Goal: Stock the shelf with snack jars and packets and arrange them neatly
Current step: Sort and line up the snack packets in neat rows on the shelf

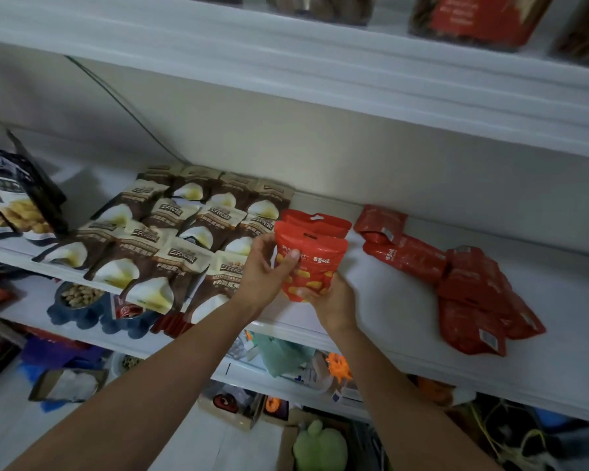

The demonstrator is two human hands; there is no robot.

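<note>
left hand (pixel 269 266): centre of frame; grips the left edge of the front red packet (pixel 315 263), thumb laid across its face.
right hand (pixel 332 300): just below the left; fingers curled round the bottom edge of the same packet.
front red packet: upright, printed side toward the camera, over the middle shelf (pixel 371 287), just right of the brown packets.
second red packet (pixel 320 222): directly behind the first, with its top edge and hang hole showing; held or resting on the shelf, cannot tell.
brown packets (pixel 184 232): left of centre, overlapping rows lying on the same shelf; the front row overhangs the edge.
red packet pile (pixel 473 294): right of frame, loose heap, several face down, well apart from both hands.
dark packets (pixel 14 198): far left, standing, leaning.
jars (pixel 473 18): top shelf, upper right, blurred.
bowl of nuts (pixel 79 295): lower left, on the shelf beneath.
</note>
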